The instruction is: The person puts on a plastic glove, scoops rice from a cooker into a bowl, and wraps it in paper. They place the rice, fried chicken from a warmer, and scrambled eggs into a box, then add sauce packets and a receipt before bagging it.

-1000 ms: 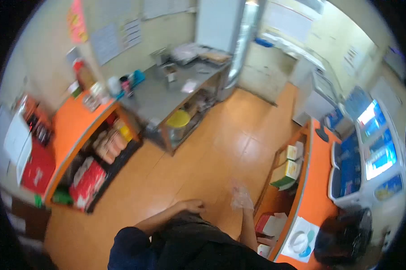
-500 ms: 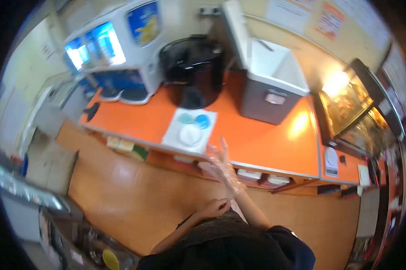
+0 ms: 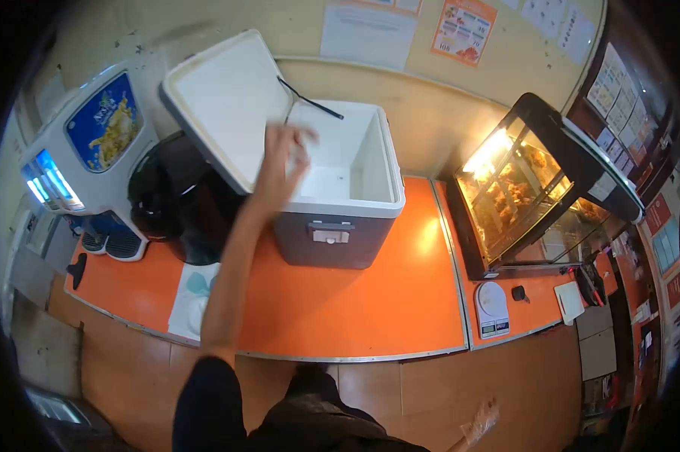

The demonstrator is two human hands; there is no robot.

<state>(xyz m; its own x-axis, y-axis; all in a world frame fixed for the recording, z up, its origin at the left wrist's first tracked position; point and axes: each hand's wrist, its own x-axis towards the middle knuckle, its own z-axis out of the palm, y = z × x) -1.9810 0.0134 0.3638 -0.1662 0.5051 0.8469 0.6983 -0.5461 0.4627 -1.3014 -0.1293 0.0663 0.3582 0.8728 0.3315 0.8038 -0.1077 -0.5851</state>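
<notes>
My left hand (image 3: 283,169), bare and blurred, is raised over the near left part of a grey and white cooler box (image 3: 370,245), beside its raised lid (image 3: 219,102). Its fingers look loosely bent and apart, with nothing visible in them. A thin black rod (image 3: 317,103) slants across the box's opening, just above the hand. At the lower right, my right hand (image 3: 481,423) wears a clear plastic glove and hangs low, away from the counter. Its fingers are extended, and nothing shows in it.
The cooler box stands on an orange counter (image 3: 400,313). To its left are a black round appliance (image 3: 186,203), a drink dispenser (image 3: 99,169) and a white cloth (image 3: 182,313), partly behind my left arm. To its right stand a lit food display case (image 3: 517,188) and a kitchen scale (image 3: 492,309).
My left hand has left the gloved right wrist and risen to the cooler box. My right hand has moved down and right. The view has swung right, toward the box and display case.
</notes>
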